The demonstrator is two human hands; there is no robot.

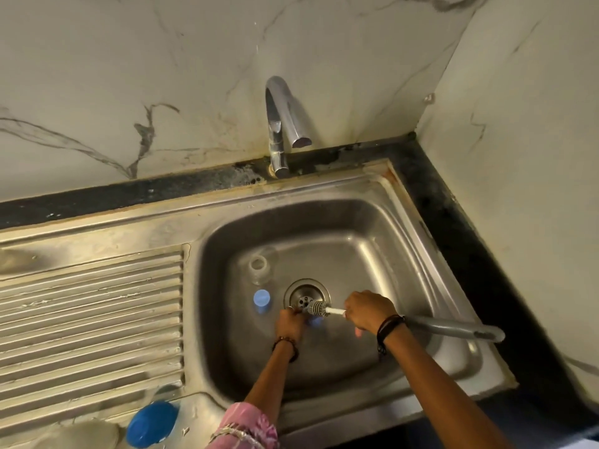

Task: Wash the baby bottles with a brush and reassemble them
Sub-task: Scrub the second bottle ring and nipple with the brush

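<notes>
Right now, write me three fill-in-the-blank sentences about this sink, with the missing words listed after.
1. The right hand grips the bottle ____, whose bristles point at the left hand.
2. The clear bottle stands in the sink basin, beyond the round light blue ____.
3. No water runs from the chrome ____ at the wall.

Missing words: brush; cap; tap

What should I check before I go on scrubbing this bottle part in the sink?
1. Brush held firmly by the right hand: ok.
2. Left hand gripping the small part at the bristles: ok, though the part itself is hidden.
3. Tap running: not ok, no water visible.
4. Clear bottle within reach in the sink: ok.
5. Blue cap clear of the drain: ok, beside it.
6. Soap on the bristles: cannot tell.
</notes>
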